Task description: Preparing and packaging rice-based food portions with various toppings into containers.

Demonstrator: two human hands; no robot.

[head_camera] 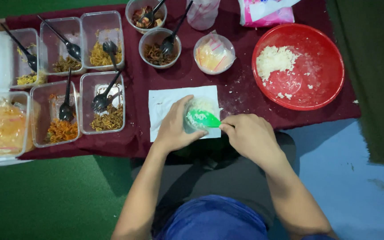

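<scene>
Hands over maroon cloth (pixel 156 82): left grip (pixel 174 129) cups small bowl (pixel 196 116), right grip (pixel 250 135) seemingly pinches green scoop (pixel 204 119).

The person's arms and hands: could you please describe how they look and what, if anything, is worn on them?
Both forearms are bare from the elbow down, with no sleeves in view. The left hand and right hand wear no gloves, and no rings, watch or bracelets show on the fingers or wrists. Below the arms, only dark grey clothing over the lap and blue fabric closer to the camera are visible.
</scene>
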